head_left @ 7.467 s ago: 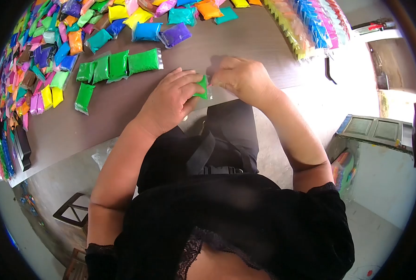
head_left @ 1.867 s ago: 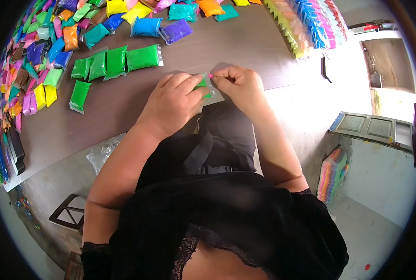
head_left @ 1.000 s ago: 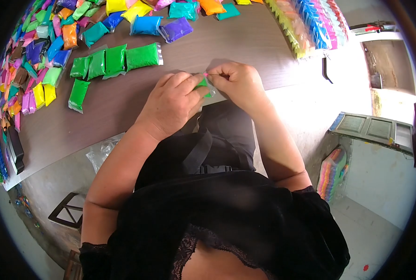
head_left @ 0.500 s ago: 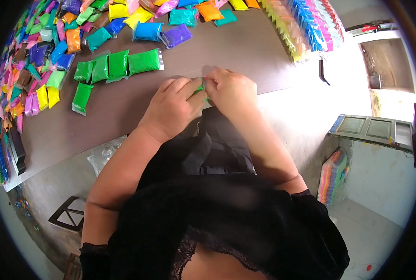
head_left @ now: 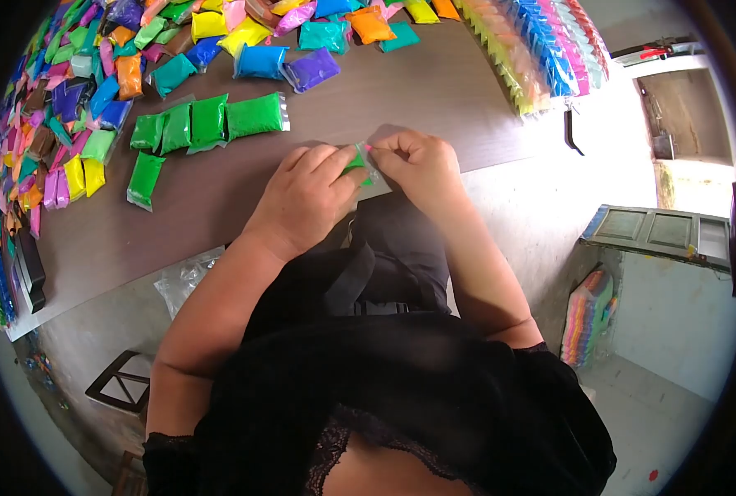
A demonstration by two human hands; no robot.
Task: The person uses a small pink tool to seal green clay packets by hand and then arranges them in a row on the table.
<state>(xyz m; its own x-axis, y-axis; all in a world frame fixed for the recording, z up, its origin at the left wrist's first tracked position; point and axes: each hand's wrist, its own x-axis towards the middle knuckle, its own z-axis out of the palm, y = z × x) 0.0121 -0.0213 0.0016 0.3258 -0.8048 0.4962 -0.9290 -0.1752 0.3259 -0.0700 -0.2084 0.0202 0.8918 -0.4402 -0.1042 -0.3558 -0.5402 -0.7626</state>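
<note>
At the table's front edge my left hand [head_left: 312, 192] is closed on a green packet [head_left: 359, 160], whose clear end sticks out to the right of my fingers. My right hand [head_left: 413, 162] is pinched at that clear end, with a small pink spot at its fingertips; what it grips is too small to make out. Left of my hands, several green packets [head_left: 208, 121] lie side by side in a row. One more green packet [head_left: 145, 178] lies below the row's left end.
Many coloured packets [head_left: 128, 74] cover the table's [head_left: 434, 87] left and back. Rows of bagged packets [head_left: 541, 50] stand at the back right. A clear plastic bag [head_left: 188, 277] hangs below the front edge. A dark chair [head_left: 120, 382] is at lower left.
My right hand has shifted slightly right, away from my left hand. More of the packet's clear end now shows between them, along with the pink spot.
</note>
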